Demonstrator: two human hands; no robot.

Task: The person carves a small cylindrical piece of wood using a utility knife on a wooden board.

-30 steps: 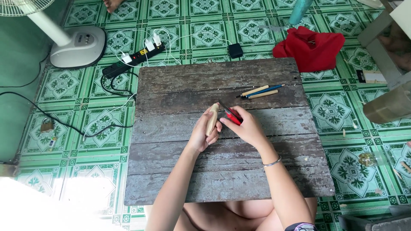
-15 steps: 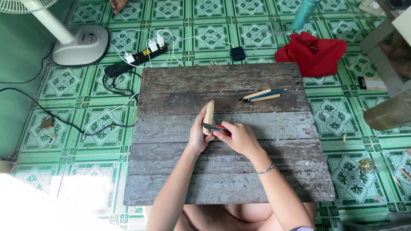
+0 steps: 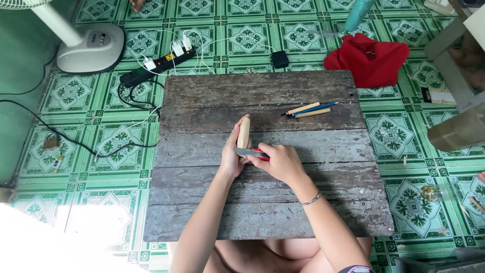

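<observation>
Bench (image 3: 202, 212): weathered planks over green tiled floor
Left hand (image 3: 230, 159): wrapped round wood piece (image 3: 244, 132)
Right hand (image 3: 281, 163): clenched on red-handled knife (image 3: 251, 152); shallow cuts, blade off fingers

- Wood piece (image 3: 244, 132) and knife (image 3: 251, 152) held over table (image 3: 212, 212) centre.
- Carving tools (image 3: 308, 109) on table, right of wood piece.
- Power strip (image 3: 157, 64) on floor beyond table.

The table (image 3: 262, 202) is rough, weathered grey planks, matt and cracked. The pale wood piece (image 3: 244, 132) looks smooth and bare. The knife (image 3: 251, 152) shows a dull metal blade and glossy red plastic handle. Floor tiles (image 3: 101, 146) shine; the red cloth (image 3: 369, 60) is soft, matt.
</observation>
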